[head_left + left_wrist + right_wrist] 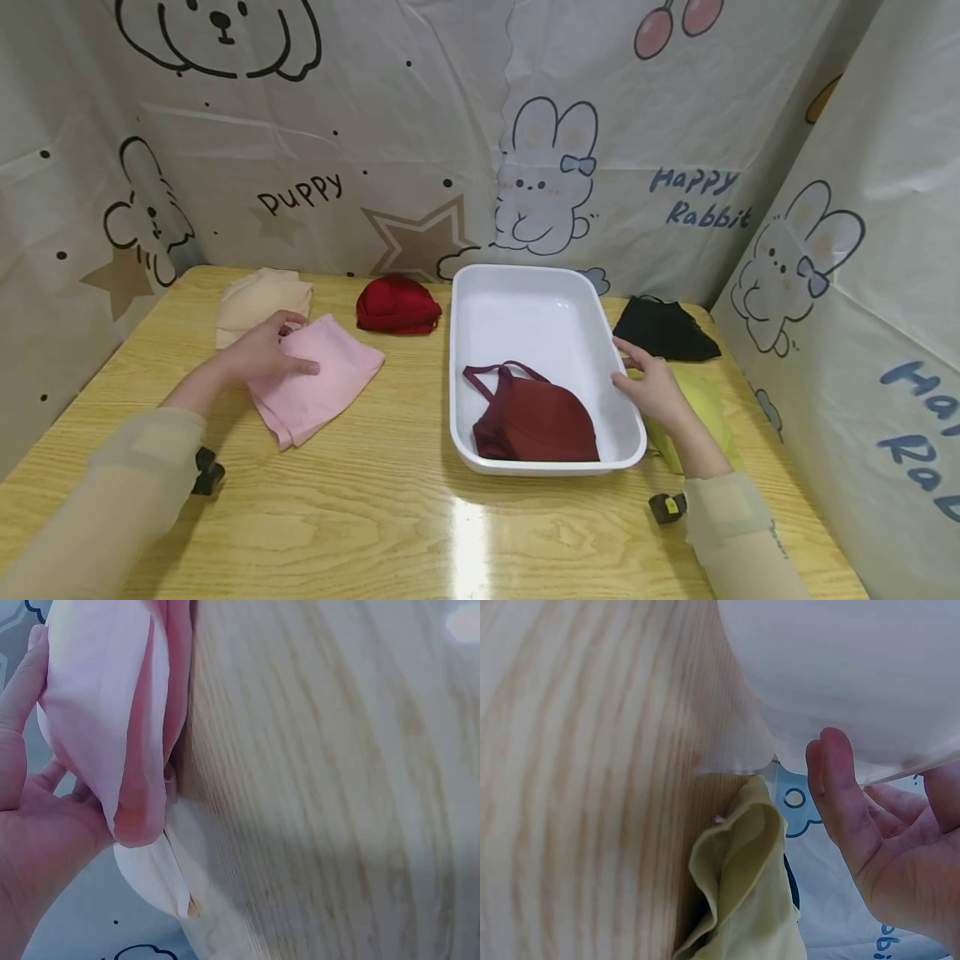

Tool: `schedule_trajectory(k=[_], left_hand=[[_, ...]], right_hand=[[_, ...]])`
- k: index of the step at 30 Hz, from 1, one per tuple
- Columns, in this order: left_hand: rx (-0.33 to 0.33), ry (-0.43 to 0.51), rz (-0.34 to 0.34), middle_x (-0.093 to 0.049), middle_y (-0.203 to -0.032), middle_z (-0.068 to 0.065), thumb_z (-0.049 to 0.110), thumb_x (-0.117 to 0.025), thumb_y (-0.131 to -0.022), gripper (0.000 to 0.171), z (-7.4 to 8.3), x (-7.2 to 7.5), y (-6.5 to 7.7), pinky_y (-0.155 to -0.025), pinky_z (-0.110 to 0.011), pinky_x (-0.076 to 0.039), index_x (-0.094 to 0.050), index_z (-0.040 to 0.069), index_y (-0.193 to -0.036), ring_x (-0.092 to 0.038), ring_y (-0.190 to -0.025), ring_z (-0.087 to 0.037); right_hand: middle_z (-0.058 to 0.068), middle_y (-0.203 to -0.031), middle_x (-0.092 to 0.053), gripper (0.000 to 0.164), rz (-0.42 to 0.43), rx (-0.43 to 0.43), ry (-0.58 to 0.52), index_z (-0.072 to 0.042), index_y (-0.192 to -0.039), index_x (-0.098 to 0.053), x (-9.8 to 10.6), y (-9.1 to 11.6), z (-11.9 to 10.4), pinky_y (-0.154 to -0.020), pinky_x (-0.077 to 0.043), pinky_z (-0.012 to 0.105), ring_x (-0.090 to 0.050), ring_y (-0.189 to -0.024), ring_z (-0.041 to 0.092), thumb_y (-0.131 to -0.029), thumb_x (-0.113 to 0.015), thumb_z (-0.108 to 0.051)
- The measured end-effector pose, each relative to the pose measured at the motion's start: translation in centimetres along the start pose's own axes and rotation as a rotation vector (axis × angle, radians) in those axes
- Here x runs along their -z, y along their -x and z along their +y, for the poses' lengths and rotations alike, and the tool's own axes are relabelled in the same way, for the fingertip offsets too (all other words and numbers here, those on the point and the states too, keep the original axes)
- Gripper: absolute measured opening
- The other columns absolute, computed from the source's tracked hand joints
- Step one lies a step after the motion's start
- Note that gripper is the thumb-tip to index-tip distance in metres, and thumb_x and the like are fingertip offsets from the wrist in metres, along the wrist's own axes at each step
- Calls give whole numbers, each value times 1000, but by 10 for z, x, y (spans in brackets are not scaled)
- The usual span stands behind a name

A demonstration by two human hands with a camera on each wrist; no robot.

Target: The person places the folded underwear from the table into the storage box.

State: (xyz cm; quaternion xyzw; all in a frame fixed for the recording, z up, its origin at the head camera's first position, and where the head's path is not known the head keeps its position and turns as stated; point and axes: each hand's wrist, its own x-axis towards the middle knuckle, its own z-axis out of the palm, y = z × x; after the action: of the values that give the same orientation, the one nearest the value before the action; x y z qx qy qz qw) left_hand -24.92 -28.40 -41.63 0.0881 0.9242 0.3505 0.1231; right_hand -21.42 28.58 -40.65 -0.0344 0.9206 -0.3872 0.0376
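Note:
On the left side of the table, my left hand [264, 350] holds a folded pink garment [330, 375]. Its thumb lies across the cloth and the other fingers reach round the far edge, partly hidden in the left wrist view. My right hand [654, 390] grips the right rim of a white plastic basin [525, 312]. In the right wrist view its fingers [836, 769] are against the basin's outer wall. A dark red bra [543, 421] with its straps showing lies inside the basin at the near end.
Behind the pink garment lies a beige garment [251, 300]. A bright red folded bra [397, 305] is left of the basin. On the right are a black garment [666, 329] and a yellow-green one [701, 408], partly behind my right arm. Printed cloth walls [420, 125] enclose the wooden table [360, 517].

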Motion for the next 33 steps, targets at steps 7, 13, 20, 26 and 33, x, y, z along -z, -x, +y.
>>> schedule_trajectory(k=[7,13,20,26,33], left_hand=[[1,62,-49,-33,-135,-32,45,-79,-72,99,-2,-4,1,-100,-58,-33,-23,1,-142,-33,-124,-44],[5,121,-110,-32,-138,-26,35,-77,-78,89,-6,3,5,-99,-52,-36,-24,7,-144,-32,-126,-40],[-19,253,-166,-23,-144,-28,15,-74,-81,87,-11,5,9,-89,-32,-45,-20,7,-148,-27,-129,-40],[12,306,-175,-8,-153,-27,11,-74,-80,92,-11,4,9,-95,-36,-42,-14,5,-149,-16,-137,-47],[93,307,-148,-35,-122,-26,9,-75,-79,88,4,8,11,-72,-29,-48,-22,5,-148,-43,-102,-31]], right_hand=[[29,-124,-53,59,1,1,-1,-5,-146,-32,0,0,0,-81,-55,46,-57,-106,39,-92,-56,-10],[29,-122,-54,59,3,-3,2,-5,-146,-33,0,1,1,-82,-54,47,-56,-106,39,-92,-56,-10],[28,-124,-54,60,4,-9,3,-7,-147,-32,0,1,1,-82,-54,47,-57,-107,39,-93,-56,-11],[29,-124,-54,60,8,-7,6,-7,-147,-32,0,0,0,-81,-55,47,-57,-106,39,-92,-57,-11],[28,-123,-54,60,9,-8,8,-6,-146,-32,0,0,0,-81,-54,46,-57,-106,39,-92,-57,-11]])
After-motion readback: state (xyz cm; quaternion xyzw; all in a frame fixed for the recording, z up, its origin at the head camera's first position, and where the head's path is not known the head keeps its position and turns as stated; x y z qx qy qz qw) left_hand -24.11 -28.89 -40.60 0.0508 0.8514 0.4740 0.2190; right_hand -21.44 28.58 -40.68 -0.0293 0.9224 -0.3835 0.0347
